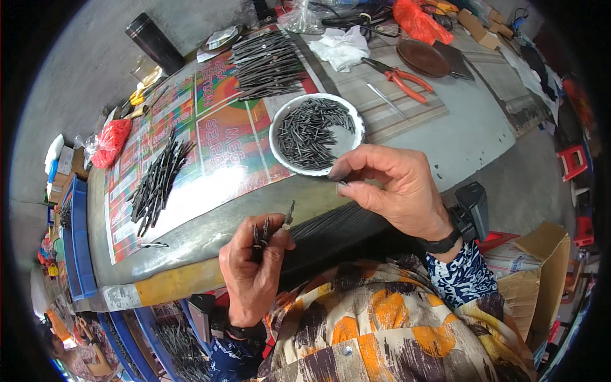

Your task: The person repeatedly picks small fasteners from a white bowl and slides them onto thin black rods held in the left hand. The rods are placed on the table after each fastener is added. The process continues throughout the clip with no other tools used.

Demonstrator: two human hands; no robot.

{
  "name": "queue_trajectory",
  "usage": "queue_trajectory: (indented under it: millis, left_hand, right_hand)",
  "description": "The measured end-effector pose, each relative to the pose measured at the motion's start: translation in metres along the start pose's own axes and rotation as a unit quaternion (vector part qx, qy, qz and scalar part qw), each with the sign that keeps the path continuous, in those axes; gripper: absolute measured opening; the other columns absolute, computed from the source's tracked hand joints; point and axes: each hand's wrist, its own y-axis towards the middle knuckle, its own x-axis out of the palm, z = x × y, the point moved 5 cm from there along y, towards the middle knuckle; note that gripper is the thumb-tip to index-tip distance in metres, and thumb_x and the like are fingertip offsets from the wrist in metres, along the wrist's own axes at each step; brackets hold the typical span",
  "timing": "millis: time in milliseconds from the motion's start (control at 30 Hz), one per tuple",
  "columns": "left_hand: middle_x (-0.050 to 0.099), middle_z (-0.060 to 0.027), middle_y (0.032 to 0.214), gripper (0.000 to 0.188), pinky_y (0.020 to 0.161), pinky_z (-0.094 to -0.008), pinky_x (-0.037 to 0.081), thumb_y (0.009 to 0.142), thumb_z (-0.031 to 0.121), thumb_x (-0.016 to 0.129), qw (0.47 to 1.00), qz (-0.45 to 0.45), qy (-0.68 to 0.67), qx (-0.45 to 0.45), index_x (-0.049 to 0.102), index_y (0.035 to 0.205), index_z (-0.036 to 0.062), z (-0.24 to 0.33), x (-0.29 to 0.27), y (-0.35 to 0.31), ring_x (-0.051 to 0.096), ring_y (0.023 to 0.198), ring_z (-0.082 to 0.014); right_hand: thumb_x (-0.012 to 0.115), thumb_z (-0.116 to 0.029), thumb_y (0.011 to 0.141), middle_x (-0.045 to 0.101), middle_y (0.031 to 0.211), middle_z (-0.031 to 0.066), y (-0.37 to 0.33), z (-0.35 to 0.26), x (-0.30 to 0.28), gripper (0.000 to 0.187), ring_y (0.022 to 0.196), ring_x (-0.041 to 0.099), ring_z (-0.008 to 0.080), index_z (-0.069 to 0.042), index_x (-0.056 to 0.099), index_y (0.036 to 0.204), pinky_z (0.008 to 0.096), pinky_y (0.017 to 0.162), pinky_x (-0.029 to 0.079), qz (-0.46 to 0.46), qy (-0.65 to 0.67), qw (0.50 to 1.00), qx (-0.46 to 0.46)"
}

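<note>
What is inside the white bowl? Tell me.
The bowl holds a heap of short dark rods, with bare bottom showing at right. The heap covers the rest; the right hand hides part of the near rim.

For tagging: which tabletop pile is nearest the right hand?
The short pieces in the white bowl; the left pile and far pile, of longer pieces, lie farther.

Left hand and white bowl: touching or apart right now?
Apart. The head view shows a strip of tabletop between the left hand and the near rim of the white bowl.
</note>
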Motion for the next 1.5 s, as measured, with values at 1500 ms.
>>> queue_trajectory:
  millis: [1500]
  left_hand:
    - [0.066,-0.0143,0.081,0.018,0.061,-0.0291,0.051,0.079,-0.010,0.063,0.964,0.105,0.159,0.185,0.062,0.095,-0.0015,0.005,0.029,-0.034,0.067,0.066,-0.0254]
  right_hand:
    - [0.062,-0.003,0.091,0.065,0.079,0.0045,-0.016,-0.001,0.030,0.008,0.066,0.063,0.0070,0.005,0.061,0.094,0.0201,0.058,0.053,-0.046,0.142,0.986,0.075]
